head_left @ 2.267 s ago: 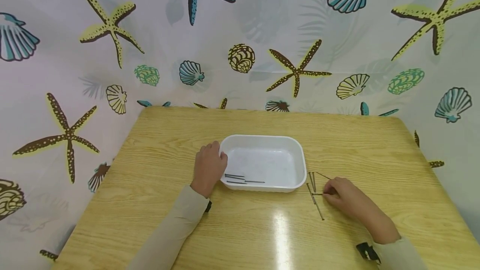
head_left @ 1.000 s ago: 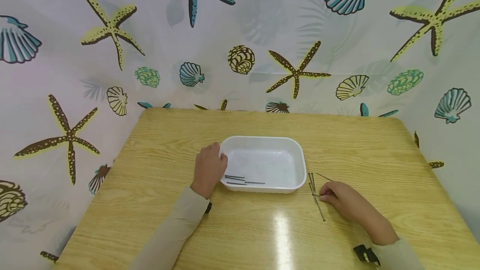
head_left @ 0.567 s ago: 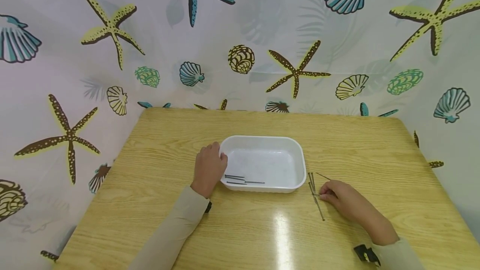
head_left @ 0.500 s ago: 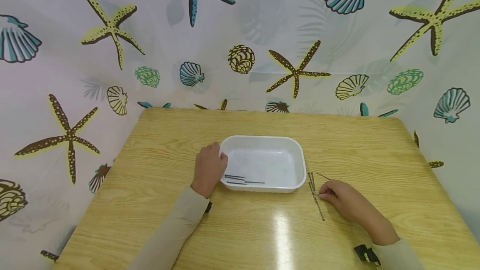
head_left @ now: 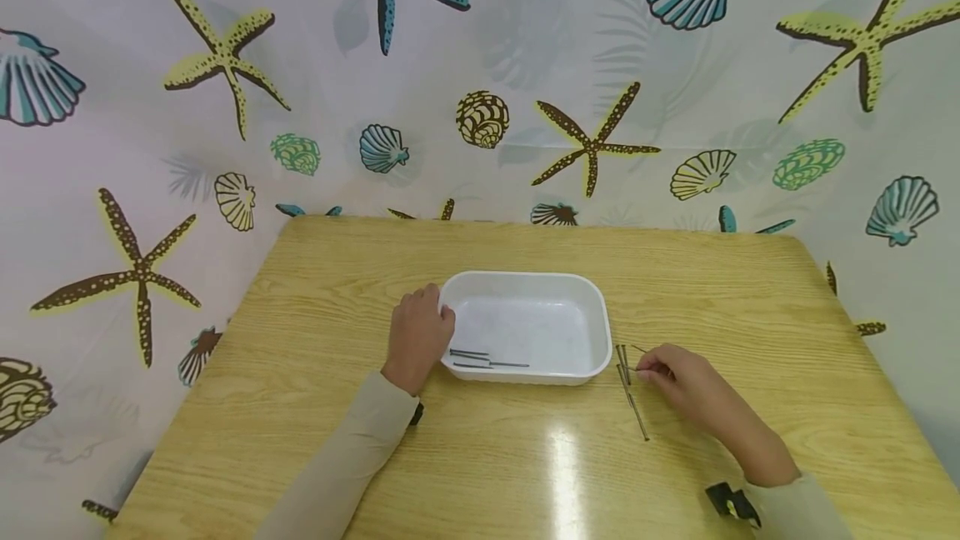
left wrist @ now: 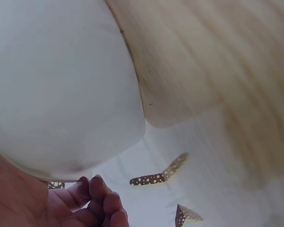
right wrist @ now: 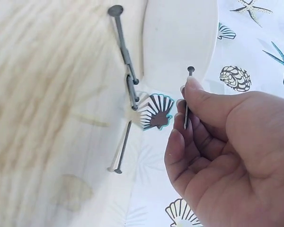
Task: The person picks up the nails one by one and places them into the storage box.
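My left hand point(head_left: 418, 338) grips the left rim of a white plastic tray point(head_left: 525, 277); in the left wrist view its thumb and fingertips meet at the tray's edge. Several dark nails point(head_left: 468, 353) lie in the tray's near left corner. Right of the tray, my right hand point(head_left: 693, 394) pinches a single nail point(right wrist: 190, 70) between thumb and fingers, its head sticking out past the thumb tip. Beneath and beside that hand, several loose nails point(head_left: 638, 419) lie on the table, some overlapping. One thin nail point(head_left: 637, 348) is partly covered by the right hand.
The wooden table point(head_left: 360, 257) has a light wood grain. A white cloth point(head_left: 420, 90) printed with starfish and shells hangs behind it and along both sides. A black strap piece point(head_left: 733, 505) sits at the right wrist.
My right hand fumbles low among the loose nails earlier, then comes up and slightly away from me with one nail pinched. The left hand and the tray stay in place.
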### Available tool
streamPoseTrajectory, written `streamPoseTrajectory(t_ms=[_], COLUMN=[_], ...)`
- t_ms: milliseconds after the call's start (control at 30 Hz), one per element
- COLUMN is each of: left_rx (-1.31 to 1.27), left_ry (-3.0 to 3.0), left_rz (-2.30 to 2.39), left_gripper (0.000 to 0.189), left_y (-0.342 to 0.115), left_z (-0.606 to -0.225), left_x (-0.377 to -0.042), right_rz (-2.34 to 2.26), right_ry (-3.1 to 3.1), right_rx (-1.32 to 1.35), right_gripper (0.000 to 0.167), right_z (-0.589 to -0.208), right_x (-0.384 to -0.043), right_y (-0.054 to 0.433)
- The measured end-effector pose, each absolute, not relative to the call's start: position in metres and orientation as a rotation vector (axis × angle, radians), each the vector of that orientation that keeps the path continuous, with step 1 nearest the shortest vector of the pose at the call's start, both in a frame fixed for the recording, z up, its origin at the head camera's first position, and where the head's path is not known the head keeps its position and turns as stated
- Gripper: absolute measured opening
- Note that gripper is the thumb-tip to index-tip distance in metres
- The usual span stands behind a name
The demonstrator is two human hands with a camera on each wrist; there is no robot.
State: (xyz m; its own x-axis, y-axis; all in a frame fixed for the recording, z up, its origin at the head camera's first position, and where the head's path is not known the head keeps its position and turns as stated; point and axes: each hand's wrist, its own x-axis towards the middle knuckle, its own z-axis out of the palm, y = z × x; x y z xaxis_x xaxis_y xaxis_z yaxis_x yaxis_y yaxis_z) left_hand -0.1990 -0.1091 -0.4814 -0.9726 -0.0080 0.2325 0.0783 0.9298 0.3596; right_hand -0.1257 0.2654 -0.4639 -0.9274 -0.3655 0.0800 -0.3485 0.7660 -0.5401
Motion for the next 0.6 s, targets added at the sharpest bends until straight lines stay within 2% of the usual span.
streamPoseTrajectory(t_ms=[600], left_rx=[-0.061], left_ry=[-2.850], left_rz=[-0.574], left_gripper=[0.017], left_y=[-0.110], left_z=[-0.482], left_x=[-0.199], right_rz=[-1.051], right_ry=[2.950], right_rx=[-0.735], right_gripper=[0.006], right_z=[-0.443], right_x=[-0.128], right_y=[0.239])
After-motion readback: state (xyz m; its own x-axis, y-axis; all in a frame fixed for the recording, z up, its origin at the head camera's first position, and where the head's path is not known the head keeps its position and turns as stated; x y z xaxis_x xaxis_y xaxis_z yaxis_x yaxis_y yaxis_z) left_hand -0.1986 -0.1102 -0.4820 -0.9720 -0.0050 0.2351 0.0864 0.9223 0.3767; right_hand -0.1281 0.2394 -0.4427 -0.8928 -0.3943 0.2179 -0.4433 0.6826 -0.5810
